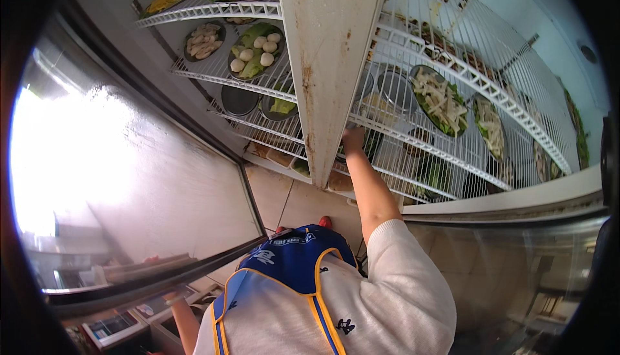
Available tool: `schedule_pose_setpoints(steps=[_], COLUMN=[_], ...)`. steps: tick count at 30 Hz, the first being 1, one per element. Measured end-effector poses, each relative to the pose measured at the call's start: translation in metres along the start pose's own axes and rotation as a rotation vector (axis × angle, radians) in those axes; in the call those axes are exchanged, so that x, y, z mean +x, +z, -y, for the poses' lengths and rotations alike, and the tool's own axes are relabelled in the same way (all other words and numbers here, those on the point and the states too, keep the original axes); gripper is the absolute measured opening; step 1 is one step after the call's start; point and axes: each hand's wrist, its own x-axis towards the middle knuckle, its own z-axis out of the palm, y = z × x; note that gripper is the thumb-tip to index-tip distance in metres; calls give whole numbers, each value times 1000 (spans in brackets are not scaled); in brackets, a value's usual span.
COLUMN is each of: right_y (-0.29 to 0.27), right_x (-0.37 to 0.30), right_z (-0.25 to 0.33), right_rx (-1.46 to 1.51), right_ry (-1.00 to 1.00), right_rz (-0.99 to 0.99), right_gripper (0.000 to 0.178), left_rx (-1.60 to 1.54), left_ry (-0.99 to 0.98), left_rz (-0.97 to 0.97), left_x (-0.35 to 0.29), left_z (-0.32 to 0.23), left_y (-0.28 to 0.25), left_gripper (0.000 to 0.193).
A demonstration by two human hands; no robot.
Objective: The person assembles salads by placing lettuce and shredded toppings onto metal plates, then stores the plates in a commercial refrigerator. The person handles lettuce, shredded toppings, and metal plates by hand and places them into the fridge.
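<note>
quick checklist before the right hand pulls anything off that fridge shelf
1. Right hand at the wire shelf: ok, it is up at the front edge.
2. Grip on a plate: cannot tell, the fingers are hidden by the centre post.
3. Fridge door open: ok, swung wide to the left.
4. Left hand free: cannot tell, mostly hidden under the door.
5. Noodle plate sitting flat: ok.

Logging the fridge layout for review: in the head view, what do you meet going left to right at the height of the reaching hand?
Open glass door → empty dark plate → white centre post → right hand on the wire shelf → plate of pale strips on greens → second similar plate.
</note>
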Motion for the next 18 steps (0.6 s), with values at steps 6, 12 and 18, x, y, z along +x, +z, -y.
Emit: schedule_pose_setpoints(steps=[6,12,18], right_y=[-13,-59,-147], right_x=[-9,-21,-66], right_z=[19,58,80], right_rx=[275,645,753], right_ry=[-177,7,-113], right_rz=[279,310,116], right_gripper=[26,16,18], left_rx=[188,352,596], left_ry=[-1018,-1106,-227], left_rz=[-1109,391,1282], left_x=[-80,-101,-66], left_z=[52,123,86], left_y=[-42,147,392], left_gripper=[44,24,35])
